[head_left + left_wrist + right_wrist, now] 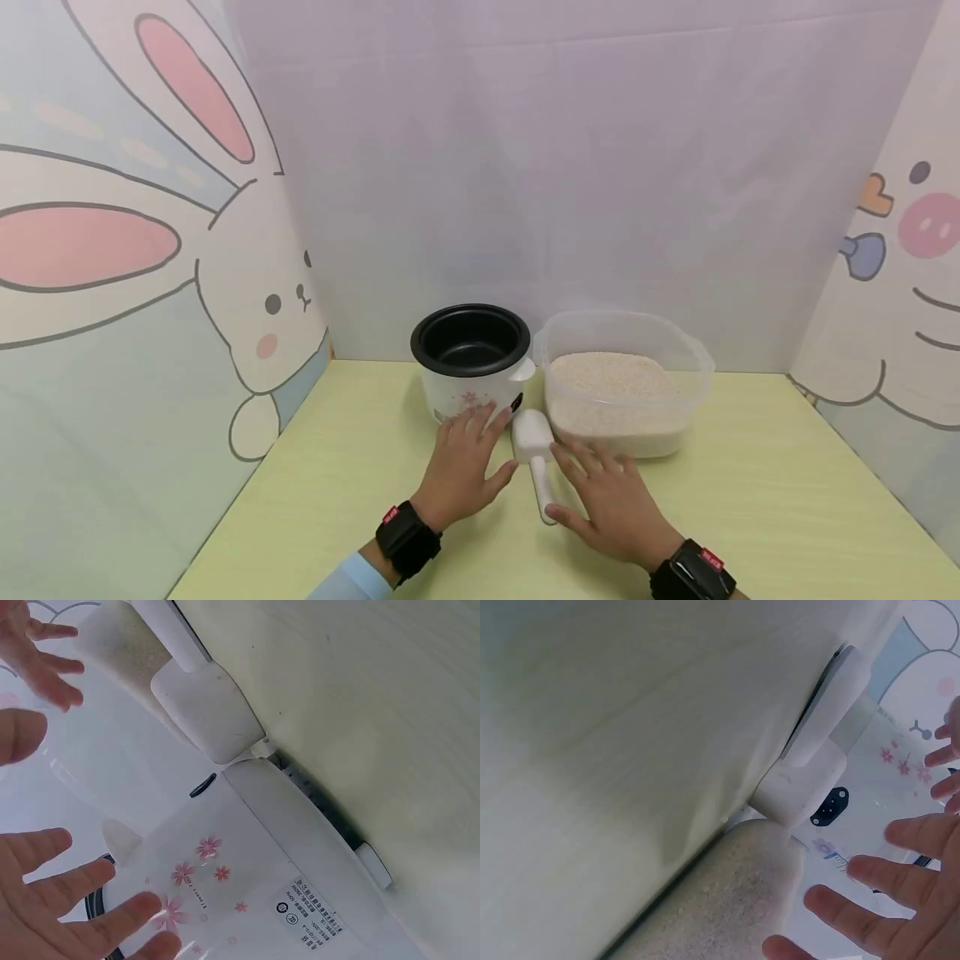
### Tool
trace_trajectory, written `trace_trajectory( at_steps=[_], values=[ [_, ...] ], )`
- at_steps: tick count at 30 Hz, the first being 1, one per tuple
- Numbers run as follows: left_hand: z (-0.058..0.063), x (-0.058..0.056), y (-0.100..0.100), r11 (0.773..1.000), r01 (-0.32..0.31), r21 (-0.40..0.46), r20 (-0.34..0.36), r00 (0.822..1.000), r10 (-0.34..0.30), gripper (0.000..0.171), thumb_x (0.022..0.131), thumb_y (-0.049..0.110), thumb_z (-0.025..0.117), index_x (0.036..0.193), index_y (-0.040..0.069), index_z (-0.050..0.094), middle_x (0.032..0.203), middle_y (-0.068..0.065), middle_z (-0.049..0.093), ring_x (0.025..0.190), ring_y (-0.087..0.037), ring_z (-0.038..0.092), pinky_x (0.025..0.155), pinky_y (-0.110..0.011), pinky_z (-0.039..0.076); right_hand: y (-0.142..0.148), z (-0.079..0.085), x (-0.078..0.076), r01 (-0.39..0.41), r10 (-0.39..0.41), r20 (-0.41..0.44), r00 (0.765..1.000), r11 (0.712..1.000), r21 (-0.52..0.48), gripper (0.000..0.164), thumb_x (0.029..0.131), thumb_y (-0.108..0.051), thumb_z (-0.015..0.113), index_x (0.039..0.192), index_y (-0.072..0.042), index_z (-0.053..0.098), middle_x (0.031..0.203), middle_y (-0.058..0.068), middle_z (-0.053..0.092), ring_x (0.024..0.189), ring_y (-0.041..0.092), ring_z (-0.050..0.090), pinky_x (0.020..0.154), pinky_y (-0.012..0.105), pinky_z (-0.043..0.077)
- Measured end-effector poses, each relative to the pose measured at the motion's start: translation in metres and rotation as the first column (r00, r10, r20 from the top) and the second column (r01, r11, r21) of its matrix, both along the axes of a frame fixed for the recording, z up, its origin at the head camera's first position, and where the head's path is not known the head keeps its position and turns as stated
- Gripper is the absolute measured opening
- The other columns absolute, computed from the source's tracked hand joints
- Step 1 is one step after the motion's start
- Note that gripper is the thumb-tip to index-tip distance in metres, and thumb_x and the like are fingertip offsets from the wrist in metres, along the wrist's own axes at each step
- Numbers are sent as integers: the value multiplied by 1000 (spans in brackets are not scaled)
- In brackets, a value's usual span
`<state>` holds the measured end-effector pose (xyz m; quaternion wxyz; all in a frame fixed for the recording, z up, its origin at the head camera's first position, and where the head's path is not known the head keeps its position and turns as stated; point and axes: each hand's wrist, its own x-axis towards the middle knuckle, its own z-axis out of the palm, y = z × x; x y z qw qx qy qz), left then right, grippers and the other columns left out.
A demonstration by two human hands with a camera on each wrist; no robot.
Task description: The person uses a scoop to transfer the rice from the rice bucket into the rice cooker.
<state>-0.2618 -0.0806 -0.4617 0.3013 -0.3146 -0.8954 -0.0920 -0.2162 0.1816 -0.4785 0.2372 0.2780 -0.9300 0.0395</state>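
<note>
Backdrop (555,167) behind, bench (765,483) under everything we care about. Tub (693,379) stands right of centre, grain (615,375) in its lower part; cooker (487,385) just left of it, lid off, black pot (470,368) seated inside. Grips next: left grip (463,475) wide, fingers spread before the cooker's front, holding nothing; right grip (615,504) also wide and unloaded, fingertips at the tub's near side. Scoop (533,437) lies on the bench between the two grips, in front of the gap between cooker and tub.

We'd say any pick-up turns on this: scoop's long axis runs away from the person, blade toward that gap, handle (542,492) toward the person and angled a bit right. Right grip is nearer, its thumb right by the handle's end, scoop to its left; from the left grip the scoop lies to the right, near the thumb.

Unclear: we can't tell whether fingertips touch cooker or tub, nor whether the right thumb rests on the handle or only overlaps it. Left wrist view cuts off the handle's end; we don't see the scoop's hollow, probably face down. Fine print on the cooker's label (307,919) hard to read
</note>
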Motion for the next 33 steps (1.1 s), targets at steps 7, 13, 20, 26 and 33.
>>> trace_trajectory(
  at_steps=[7,13,20,26,33],
  values=[
    [5,-4,-1,985,25,169,-77,997,-12,48,90,32,76,129,7,65,119,-8,69,105,-25,67,85,-40,55,-7,2,0,30,-32,-35,999,997,-65,44,92,-43,73,115,-6,73,109,8,73,99,28,68,78,46,56],
    [10,-10,0,920,33,391,-135,991,22,29,89,19,75,113,4,69,91,-4,71,77,-16,68,64,-31,56,-14,2,1,49,-55,-65,996,995,-91,34,90,-38,76,104,-7,72,96,6,70,86,25,67,60,38,54],
    [18,-26,-1,786,35,617,-175,980,93,19,91,14,71,107,4,67,77,-2,65,61,-13,61,55,-29,50,-22,1,2,129,-133,-20,991,983,-132,35,92,-39,74,104,-6,73,92,8,68,81,25,66,50,37,48],
    [25,-37,-4,607,-62,792,-45,986,159,19,93,14,68,108,3,63,93,-9,61,68,-19,56,59,-34,45,-30,1,-1,194,-194,20,981,968,-157,38,91,-42,74,95,-5,71,81,8,63,72,25,63,45,35,43],
    [42,-52,-5,346,-246,906,217,969,120,33,95,20,66,118,1,51,114,-16,47,79,-26,48,71,-35,39,-39,7,-1,281,-254,180,950,950,-140,46,92,-49,71,96,-3,68,82,11,63,71,27,62,46,40,46]
  ],
)
